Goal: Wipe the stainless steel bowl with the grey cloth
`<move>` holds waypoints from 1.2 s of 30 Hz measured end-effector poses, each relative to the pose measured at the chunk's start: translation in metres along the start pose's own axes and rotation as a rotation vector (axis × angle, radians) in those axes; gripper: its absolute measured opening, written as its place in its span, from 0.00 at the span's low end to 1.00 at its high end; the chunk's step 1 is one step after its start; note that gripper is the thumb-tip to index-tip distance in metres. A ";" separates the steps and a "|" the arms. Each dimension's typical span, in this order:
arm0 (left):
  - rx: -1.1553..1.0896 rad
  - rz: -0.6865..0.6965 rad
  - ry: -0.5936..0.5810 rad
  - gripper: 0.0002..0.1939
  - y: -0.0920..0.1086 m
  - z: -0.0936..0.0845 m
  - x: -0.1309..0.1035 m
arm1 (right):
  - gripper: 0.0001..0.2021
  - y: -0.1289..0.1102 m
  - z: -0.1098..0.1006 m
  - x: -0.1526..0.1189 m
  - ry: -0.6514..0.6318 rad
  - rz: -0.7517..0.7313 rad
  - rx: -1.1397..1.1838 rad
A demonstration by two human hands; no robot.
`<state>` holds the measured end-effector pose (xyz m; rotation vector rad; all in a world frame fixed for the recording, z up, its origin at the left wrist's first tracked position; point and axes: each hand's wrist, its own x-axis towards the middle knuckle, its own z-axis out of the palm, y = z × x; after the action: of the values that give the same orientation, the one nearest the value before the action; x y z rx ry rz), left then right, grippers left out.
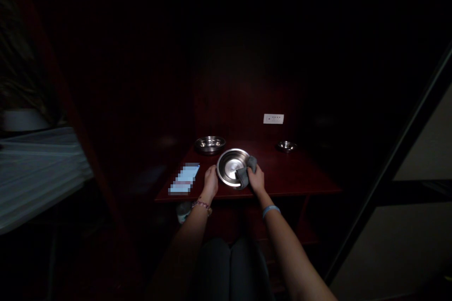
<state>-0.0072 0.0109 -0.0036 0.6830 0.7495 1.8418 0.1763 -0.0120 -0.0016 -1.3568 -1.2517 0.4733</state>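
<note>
A shiny metal bowl (226, 165) is held up at the front of a dark red shelf, tilted so that its inside faces me. Gripping its left rim is my left hand (211, 181), fingers closed and partly hidden behind the bowl. My right hand (256, 179) is closed on a grey cloth (243, 177), which lies over the bowl's right rim and reaches into its inside. Behind and to the left stand several stacked metal bowls (210, 145). At the back right sits a smaller metal bowl (287, 146).
A blurred pale-blue rectangle (184, 178) lies on the shelf (293, 176) at the left. A white wall socket (273, 119) is on the back panel. Under the shelf's front edge, a bottle-like clear object (183, 211) shows. Stacked pale sheets (38, 169) stand far left.
</note>
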 end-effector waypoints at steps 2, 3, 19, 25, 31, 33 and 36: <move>0.002 0.003 0.002 0.04 0.000 0.001 -0.001 | 0.17 0.000 0.000 0.000 0.006 -0.009 0.013; 0.005 0.007 0.000 0.04 0.001 0.001 -0.001 | 0.17 0.000 0.000 0.000 0.008 -0.013 0.017; -0.021 0.007 -0.070 0.06 0.003 0.001 -0.004 | 0.18 0.000 0.000 -0.001 0.006 0.003 -0.001; -0.014 0.007 -0.036 0.04 -0.002 -0.001 0.001 | 0.18 0.002 0.001 0.000 0.003 -0.011 0.019; 0.019 0.015 -0.013 0.04 -0.004 -0.002 0.003 | 0.18 0.002 0.001 0.000 0.012 -0.008 0.023; 0.040 0.027 -0.025 0.06 -0.004 -0.002 0.003 | 0.18 0.001 0.000 0.000 0.008 -0.011 0.016; 0.057 0.032 -0.044 0.07 -0.004 -0.003 0.003 | 0.17 0.001 0.000 0.000 0.004 -0.011 0.009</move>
<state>-0.0076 0.0141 -0.0080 0.7737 0.7686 1.8341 0.1766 -0.0115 -0.0026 -1.3421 -1.2513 0.4682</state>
